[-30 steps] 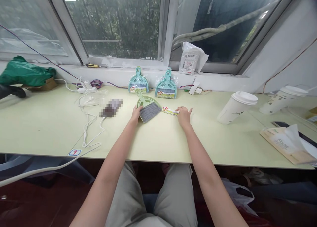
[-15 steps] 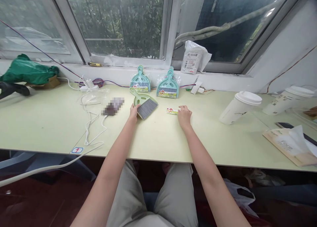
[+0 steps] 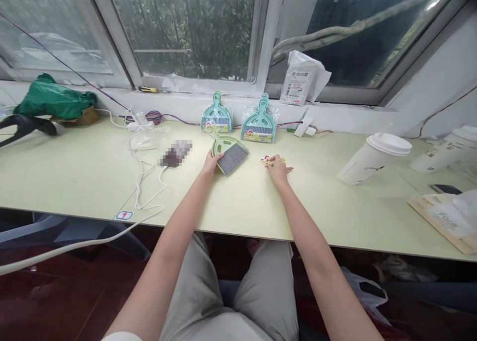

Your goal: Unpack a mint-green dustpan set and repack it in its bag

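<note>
Pale green desk point(image 3: 261, 207) by window: left hand point(image 3: 211, 161) fingers curled, steadying small brush point(image 3: 228, 151); right hand point(image 3: 278, 167) pinching label card point(image 3: 269, 160). Best keep brush pinned flat, card gripped by edge w/ fingertips.

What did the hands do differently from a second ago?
The right hand drew the small printed label away from the green brush and now pinches it up between its fingertips, where before it lay flat under them. The left hand stayed on the near edge of the brush. The two packaged teal dustpan sets by the window and the paper cup did not move on the table.
</note>
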Action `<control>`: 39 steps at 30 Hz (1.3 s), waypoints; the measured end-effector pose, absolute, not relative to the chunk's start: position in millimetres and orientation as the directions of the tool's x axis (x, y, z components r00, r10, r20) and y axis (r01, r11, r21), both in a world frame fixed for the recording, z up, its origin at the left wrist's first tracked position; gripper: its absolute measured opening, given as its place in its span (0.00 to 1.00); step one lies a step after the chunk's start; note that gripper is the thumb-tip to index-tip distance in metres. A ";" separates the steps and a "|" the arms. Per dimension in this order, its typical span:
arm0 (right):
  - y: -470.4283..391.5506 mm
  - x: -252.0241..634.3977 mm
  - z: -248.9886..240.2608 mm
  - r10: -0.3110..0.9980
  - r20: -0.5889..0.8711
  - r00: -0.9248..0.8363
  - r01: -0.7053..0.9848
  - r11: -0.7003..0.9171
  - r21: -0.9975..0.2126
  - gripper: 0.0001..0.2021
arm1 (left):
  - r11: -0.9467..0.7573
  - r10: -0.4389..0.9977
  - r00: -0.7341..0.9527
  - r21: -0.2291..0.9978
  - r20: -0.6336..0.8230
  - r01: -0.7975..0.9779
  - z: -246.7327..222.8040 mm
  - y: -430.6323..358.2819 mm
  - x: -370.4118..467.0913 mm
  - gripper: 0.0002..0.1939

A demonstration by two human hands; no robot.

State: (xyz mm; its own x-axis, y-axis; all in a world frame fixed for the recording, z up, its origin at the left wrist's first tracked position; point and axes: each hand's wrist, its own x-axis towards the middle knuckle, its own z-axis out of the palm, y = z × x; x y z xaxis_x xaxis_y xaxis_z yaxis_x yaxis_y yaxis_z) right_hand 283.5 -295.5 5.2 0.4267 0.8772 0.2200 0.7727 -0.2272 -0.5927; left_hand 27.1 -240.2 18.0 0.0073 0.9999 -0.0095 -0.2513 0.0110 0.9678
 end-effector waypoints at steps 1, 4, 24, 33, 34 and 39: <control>-296.1 284.2 5.2 0.872 0.227 0.434 0.755 -0.215 -0.620 0.16 | 0.016 1.000 0.019 0.970 -0.012 -0.243 18.9 -241.7 27.8 0.21; -297.6 283.4 8.0 0.868 0.264 0.420 0.710 -0.133 -0.691 0.22 | 0.034 0.998 0.053 0.971 -0.022 -0.236 19.6 -244.4 29.9 0.21; -329.5 199.5 30.5 0.916 0.381 -0.128 0.829 0.310 -0.465 0.20 | 0.062 0.961 0.271 0.919 0.050 -0.389 25.7 -260.0 44.1 0.25; -305.7 210.7 13.2 0.984 0.040 0.176 -0.072 0.053 -0.996 0.26 | 0.048 0.926 0.367 0.935 0.091 -0.352 25.0 -263.2 46.8 0.30; -303.5 213.3 10.1 0.991 -0.014 0.133 -0.183 0.011 -0.983 0.23 | 0.046 0.919 0.385 0.942 0.091 -0.332 23.3 -264.5 49.3 0.30; -297.8 225.6 -1.5 0.974 -0.073 0.216 -0.394 0.019 -0.919 0.17 | -0.009 0.987 0.156 0.993 0.028 -0.121 24.7 -240.0 43.4 0.23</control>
State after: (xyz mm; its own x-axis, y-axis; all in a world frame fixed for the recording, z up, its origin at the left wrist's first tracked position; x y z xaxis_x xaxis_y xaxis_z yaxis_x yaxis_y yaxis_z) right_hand 225.6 -297.8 -1.5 0.2164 0.9736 -0.0727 -0.3943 0.0191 -0.9188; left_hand 43.4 -240.0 24.7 0.1563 0.9873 0.0282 -0.1207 -0.0093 0.9927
